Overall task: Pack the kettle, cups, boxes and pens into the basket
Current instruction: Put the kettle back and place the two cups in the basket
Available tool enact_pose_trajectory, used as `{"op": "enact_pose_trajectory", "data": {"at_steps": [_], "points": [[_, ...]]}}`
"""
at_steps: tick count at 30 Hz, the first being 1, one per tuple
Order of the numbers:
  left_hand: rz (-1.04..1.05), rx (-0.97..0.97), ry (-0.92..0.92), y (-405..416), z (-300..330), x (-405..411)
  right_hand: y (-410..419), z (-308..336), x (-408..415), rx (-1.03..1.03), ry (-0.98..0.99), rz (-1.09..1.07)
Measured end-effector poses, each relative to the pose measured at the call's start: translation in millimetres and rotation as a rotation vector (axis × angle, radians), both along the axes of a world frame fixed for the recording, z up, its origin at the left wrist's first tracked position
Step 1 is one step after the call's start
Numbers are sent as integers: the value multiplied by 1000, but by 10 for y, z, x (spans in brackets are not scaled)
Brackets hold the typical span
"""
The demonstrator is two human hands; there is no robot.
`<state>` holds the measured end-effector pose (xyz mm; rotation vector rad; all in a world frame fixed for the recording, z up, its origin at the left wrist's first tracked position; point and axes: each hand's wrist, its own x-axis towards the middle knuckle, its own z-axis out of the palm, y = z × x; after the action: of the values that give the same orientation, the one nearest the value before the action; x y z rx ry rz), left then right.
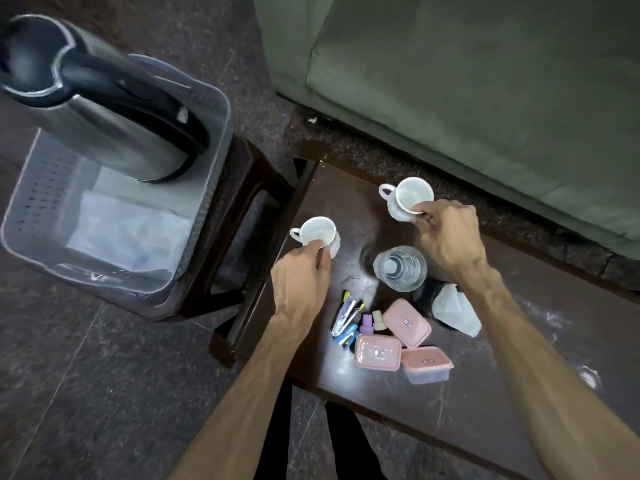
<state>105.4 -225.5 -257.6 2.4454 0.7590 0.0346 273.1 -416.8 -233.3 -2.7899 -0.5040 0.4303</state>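
Steel and black plastic, the kettle (114,109) stands upright in the far part of the grey basket (31,216), which sits on a dark stool (242,188) just off the table's left edge; pale paper or plastic sheets lie on the basket floor beside it. On the dark table (519,368) two white cups remain: the left cup (317,233) near the left edge, its rim pinched by the fingers of the left hand (299,282), and the right cup (408,197) near the far edge, its near rim pinched by the right hand (446,237). Whether either cup is lifted off the table cannot be told. Between the hands stands a clear glass (400,268). Nearer the front edge lie three pink-lidded boxes (407,323) touching one another, with a bundle of pens (346,318) just to their left and two small bottles (372,322) between. A dark pot with a white cloth (453,308) sits under the right forearm. A green sofa (485,98) stands beyond the far edge.
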Motion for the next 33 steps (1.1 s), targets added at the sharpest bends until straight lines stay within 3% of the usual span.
{"op": "enact_pose_trajectory", "data": {"at_steps": [7,9,16,22,33], "points": [[308,163,-486,550,566,-227,1228,648,-410,262,-95,208],[403,219,-537,810,711,-339,1605,774,-574,311,-75,270],[665,283,-524,1848,837,-840,2758,962,-1121,354,20,438],[675,435,-345,2502,644,-979,3645,785,-1371,242,81,548],[656,316,-47,2842,355,-1057,4500,312,-1526,80,86,627]]}}
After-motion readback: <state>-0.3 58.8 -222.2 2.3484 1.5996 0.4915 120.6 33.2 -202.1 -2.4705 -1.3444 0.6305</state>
